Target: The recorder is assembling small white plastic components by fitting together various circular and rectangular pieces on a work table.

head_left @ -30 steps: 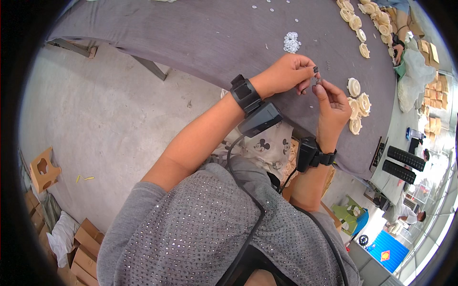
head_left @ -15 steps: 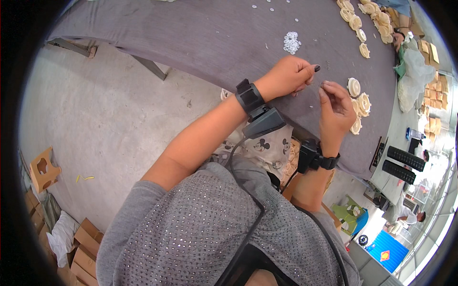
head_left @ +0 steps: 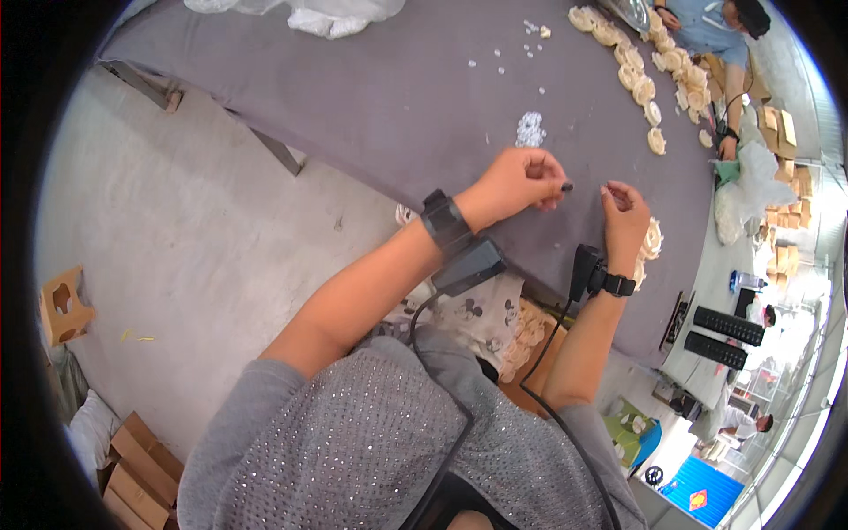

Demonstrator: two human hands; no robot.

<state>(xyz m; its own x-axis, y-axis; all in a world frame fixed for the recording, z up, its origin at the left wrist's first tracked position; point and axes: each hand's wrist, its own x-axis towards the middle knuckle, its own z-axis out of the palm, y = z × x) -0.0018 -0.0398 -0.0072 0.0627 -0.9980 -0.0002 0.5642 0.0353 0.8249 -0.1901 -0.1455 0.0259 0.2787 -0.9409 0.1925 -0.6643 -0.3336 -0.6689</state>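
Observation:
My left hand (head_left: 519, 179) hovers over the grey cloth-covered table (head_left: 371, 97) with its fingers curled into a pinch, one dark fingernail pointing right. My right hand (head_left: 624, 215) is a short gap to its right, fingertips also pinched together and turned toward the left hand. Anything between the fingers is too small to make out. Both wrists wear black bands with cabled devices. A small heap of tiny white parts (head_left: 530, 130) lies just beyond the left hand. A few cream round pieces (head_left: 652, 240) sit by the right hand's far side.
Several more cream round pieces (head_left: 649, 79) trail across the table's far right, where another person (head_left: 707, 26) works. Scattered white bits (head_left: 530, 28) and a white bag (head_left: 309, 13) lie at the far edge. Cardboard boxes (head_left: 132, 468) stand on the concrete floor at left.
My hands were touching at the fingertips near the cream pieces a second ago. They have since separated, and both now sit further left of those pieces.

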